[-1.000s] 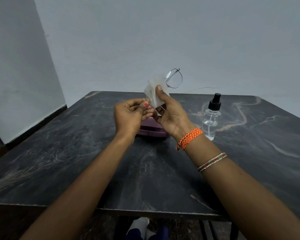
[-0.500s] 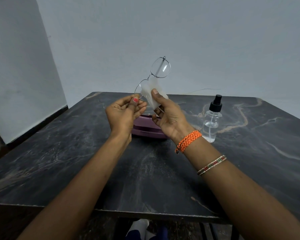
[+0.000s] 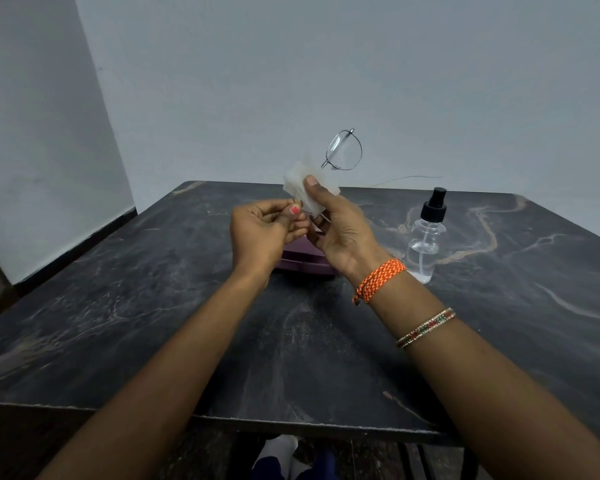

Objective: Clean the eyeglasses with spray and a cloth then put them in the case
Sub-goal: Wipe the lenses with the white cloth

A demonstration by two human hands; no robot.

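— What lies nearest the camera?
— Two bare forearms over the dark marble table (image 3: pixel 118 306); the right one wears an orange braided band (image 3: pixel 380 278) and a beaded bangle (image 3: pixel 426 328).
— And the hands?
— The left hand (image 3: pixel 262 237) is pinched closed on part of the eyeglasses (image 3: pixel 343 149). The right hand (image 3: pixel 340 230) is closed on the white cloth (image 3: pixel 303 187), its thumb pressing it over one lens; the other lens sticks up clear above it.
— Behind them?
— The purple case (image 3: pixel 307 263) lies on the table under the hands. The spray bottle (image 3: pixel 426 237) stands upright just right of it, near the right wrist.
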